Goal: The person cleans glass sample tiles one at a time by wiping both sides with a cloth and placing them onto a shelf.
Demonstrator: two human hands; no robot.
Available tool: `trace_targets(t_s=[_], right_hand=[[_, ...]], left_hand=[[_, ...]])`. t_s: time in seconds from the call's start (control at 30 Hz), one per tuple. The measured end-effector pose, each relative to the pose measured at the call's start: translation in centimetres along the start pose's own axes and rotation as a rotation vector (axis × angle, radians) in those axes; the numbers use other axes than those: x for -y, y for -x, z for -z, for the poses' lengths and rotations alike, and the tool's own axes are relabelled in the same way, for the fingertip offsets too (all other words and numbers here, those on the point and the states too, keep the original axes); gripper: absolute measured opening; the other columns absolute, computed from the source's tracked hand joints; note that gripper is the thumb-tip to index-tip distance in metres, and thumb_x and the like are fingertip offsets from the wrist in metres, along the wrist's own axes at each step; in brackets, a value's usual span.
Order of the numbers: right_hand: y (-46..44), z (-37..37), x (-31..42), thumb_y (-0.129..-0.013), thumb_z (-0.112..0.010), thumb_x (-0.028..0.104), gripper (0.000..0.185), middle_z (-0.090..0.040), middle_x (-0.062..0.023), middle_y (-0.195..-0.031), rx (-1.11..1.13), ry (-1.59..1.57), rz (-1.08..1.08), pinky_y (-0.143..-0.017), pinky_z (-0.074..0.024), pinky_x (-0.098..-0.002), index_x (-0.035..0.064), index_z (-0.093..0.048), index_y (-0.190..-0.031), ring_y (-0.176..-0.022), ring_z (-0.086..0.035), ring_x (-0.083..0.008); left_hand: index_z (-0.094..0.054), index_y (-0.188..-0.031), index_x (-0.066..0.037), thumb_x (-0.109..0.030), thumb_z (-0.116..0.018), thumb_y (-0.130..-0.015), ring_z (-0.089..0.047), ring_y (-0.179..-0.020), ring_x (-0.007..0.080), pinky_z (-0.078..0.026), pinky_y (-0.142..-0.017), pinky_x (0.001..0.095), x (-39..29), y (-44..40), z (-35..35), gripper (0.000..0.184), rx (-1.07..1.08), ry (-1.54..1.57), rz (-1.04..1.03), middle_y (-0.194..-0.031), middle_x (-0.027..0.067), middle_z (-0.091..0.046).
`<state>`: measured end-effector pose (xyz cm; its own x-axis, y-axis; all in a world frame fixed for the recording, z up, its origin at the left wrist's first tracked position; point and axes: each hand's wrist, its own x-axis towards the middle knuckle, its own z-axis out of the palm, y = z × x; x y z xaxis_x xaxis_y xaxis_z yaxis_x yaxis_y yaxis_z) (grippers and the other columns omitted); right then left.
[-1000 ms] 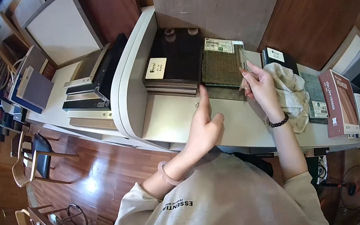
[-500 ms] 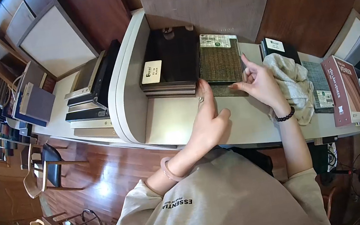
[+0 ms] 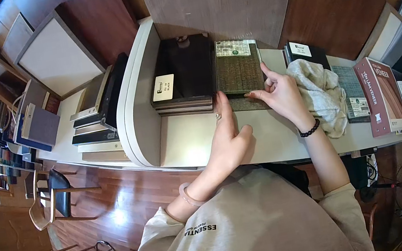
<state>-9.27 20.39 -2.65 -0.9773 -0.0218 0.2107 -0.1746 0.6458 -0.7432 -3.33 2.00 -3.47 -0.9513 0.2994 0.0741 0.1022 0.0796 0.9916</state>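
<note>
Two glossy sample stacks lie side by side on the white counter (image 3: pixel 183 144). The left stack (image 3: pixel 186 69) has a black top panel with a white label. Beside it, the woven brown-green glass sample (image 3: pixel 239 72) carries a paper label along its far edge. My left hand (image 3: pixel 229 139) is at the gap between the two, its fingers stretched out and thumb apart. At the sample's right edge and near corner is my right hand (image 3: pixel 283 93), thumb and index finger spread along it. A crumpled pale cloth (image 3: pixel 317 95) lies right of my right hand.
A curved white divider (image 3: pixel 138 99) stands left of the black stack, with more panel samples (image 3: pixel 99 118) beyond it. To the right are a dark labelled box (image 3: pixel 306 52), a blue-green sample (image 3: pixel 352 92) and a red-brown veneer binder (image 3: pixel 383 97). Large boards lean behind.
The woven sample now lies flatter and squared beside the black stack. My right hand has opened from a closed grip and moved to its near right corner. The camera view has shifted slightly.
</note>
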Motion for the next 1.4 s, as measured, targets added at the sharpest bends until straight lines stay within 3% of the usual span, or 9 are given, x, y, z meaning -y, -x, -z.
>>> trace_targets(t_s=[0.5,0.57,0.67,0.7,0.83,0.87,0.93,1.07,1.4], right_hand=[[0.9,0.8,1.0,-0.076,-0.078,0.008,0.071,-0.056,-0.0012,-0.065,-0.002,0.007,-0.053,-0.053,-0.0420,-0.0211,-0.0013,-0.045,-0.138,-0.056,-0.047,-0.0054],[3.2,2.1,2.0,-0.079,-0.074,0.005,0.062,-0.059,-0.0032,-0.073,-0.212,-0.200,0.166,-0.056,-0.0435,-0.0216,0.0000,-0.049,-0.136,-0.061,-0.050,-0.0051],[7.7,7.2,2.0,-0.084,-0.064,-0.003,0.046,-0.061,-0.0058,-0.087,-0.418,-0.292,0.284,-0.061,-0.0462,-0.0222,0.0011,-0.056,-0.129,-0.072,-0.057,-0.0063],[9.4,9.7,1.7,-0.084,-0.062,-0.005,0.045,-0.062,-0.0066,-0.089,-0.468,-0.062,0.252,-0.063,-0.0479,-0.0232,0.0008,-0.057,-0.128,-0.074,-0.059,-0.0094],[13.4,15.2,-3.6,-0.080,-0.060,-0.007,0.046,-0.065,-0.0125,-0.107,-0.427,0.353,0.015,-0.083,-0.0510,-0.0298,0.0004,-0.058,-0.125,-0.096,-0.066,-0.0240],[13.7,15.5,-4.6,-0.079,-0.061,-0.007,0.046,-0.064,-0.0137,-0.112,-0.427,0.461,0.057,-0.088,-0.0486,-0.0322,0.0007,-0.059,-0.125,-0.102,-0.063,-0.0262],[14.1,15.5,-6.2,-0.077,-0.063,-0.005,0.048,-0.062,-0.0159,-0.123,-0.435,0.677,0.145,-0.100,-0.0439,-0.0372,0.0013,-0.060,-0.124,-0.116,-0.058,-0.0306],[13.9,14.8,-8.6,-0.075,-0.067,-0.003,0.050,-0.057,-0.0158,-0.132,-0.458,0.626,0.150,-0.107,-0.0375,-0.0396,0.0025,-0.060,-0.125,-0.128,-0.049,-0.0293],[13.9,15.0,-10.2,-0.073,-0.073,0.006,0.047,-0.062,-0.0118,-0.124,-0.479,0.731,0.142,-0.099,-0.0436,-0.0365,0.0020,-0.064,-0.118,-0.117,-0.059,-0.0250]], left_hand=[[-0.002,-0.147,0.010,-0.006,-0.052,-0.081,-0.002,-0.146,0.0369,-0.006,-0.117,0.0361,0.4,-0.2,-1.8,0.085,-0.109,-0.151,-0.029,-0.154,0.0325,-0.006],[-0.010,-0.148,0.007,-0.001,-0.051,-0.080,-0.010,-0.146,0.0358,-0.012,-0.116,0.0356,-1.0,1.0,-1.8,0.081,-0.156,-0.130,-0.042,-0.154,0.0301,-0.014],[-0.035,-0.144,0.003,0.003,-0.054,-0.077,-0.042,-0.129,0.0304,-0.027,-0.111,0.0362,-7.3,3.3,-1.5,0.069,0.066,0.008,-0.306,-0.134,0.0255,-0.046],[-0.042,-0.141,0.002,0.004,-0.054,-0.077,-0.051,-0.120,0.0266,-0.033,-0.107,0.0361,-8.7,3.9,-1.1,0.065,0.201,-0.021,-0.411,-0.123,0.0234,-0.057],[-0.058,-0.116,0.003,-0.017,-0.064,-0.087,-0.060,-0.087,0.0207,-0.051,-0.082,0.0405,-11.4,5.6,-5.3,0.037,0.440,0.541,-1.076,-0.088,0.0163,-0.065],[-0.058,-0.116,0.003,-0.017,-0.064,-0.087,-0.060,-0.087,0.0207,-0.051,-0.082,0.0405,-13.0,6.5,-5.9,0.037,0.434,0.546,-1.068,-0.088,0.0163,-0.065],[-0.074,-0.104,-0.031,-0.023,-0.055,-0.098,-0.053,-0.078,0.0168,-0.044,-0.091,0.0485,-16.0,7.7,-6.6,0.021,0.508,0.682,-0.709,-0.094,0.0015,-0.054],[-0.075,-0.098,-0.031,-0.022,-0.057,-0.096,-0.050,-0.079,0.0156,-0.044,-0.086,0.0438,-15.3,5.5,-7.8,0.021,0.871,0.846,-0.836,-0.093,0.0013,-0.054],[-0.076,-0.094,-0.031,-0.016,-0.053,-0.097,-0.048,-0.077,0.0150,-0.044,-0.086,0.0428,-16.1,8.9,-6.4,0.028,0.627,0.771,-0.730,-0.094,-0.0015,-0.054]])
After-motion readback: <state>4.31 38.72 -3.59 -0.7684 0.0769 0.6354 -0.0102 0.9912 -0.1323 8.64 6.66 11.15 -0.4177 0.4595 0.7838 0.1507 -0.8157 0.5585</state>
